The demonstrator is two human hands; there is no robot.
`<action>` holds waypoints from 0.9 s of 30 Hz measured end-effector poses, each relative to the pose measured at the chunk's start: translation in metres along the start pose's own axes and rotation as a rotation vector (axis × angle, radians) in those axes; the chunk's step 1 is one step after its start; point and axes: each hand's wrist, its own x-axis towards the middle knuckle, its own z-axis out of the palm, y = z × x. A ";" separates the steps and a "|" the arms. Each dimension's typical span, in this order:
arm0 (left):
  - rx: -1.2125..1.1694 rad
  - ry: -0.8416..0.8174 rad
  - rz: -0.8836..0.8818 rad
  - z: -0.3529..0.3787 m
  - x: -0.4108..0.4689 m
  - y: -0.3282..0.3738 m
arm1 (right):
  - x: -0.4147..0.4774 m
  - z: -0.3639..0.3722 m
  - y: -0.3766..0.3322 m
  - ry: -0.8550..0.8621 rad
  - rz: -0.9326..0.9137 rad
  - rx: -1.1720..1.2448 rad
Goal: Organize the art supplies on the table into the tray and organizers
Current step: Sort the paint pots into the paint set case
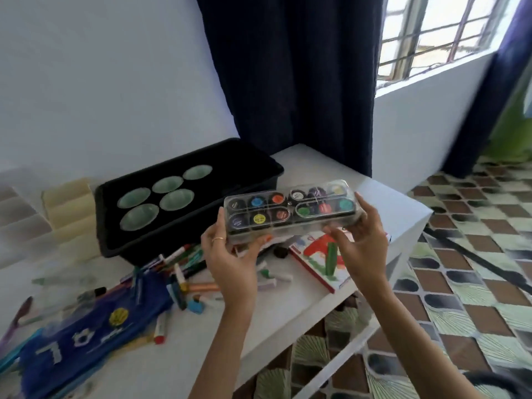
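Left to right: organizer (69,208); black tray (244,165) holding five cups (169,184); loose markers (184,254); left hand (230,254) and right hand (359,246), each gripping one end of the paint box (290,208), which is held above the table (383,194) near its right edge.

White table (311,300): black tray (253,159), markers (184,254)

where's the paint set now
Head view, centre: the paint set is held between left hand and right hand, above the table, right of the black tray.
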 end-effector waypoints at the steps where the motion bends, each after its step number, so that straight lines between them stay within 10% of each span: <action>1: 0.015 -0.015 0.006 0.016 0.005 0.000 | 0.012 -0.009 0.005 0.002 0.013 0.000; 27: 0.342 -0.460 -0.230 0.257 0.059 -0.065 | 0.133 -0.106 0.137 -0.020 0.196 -0.624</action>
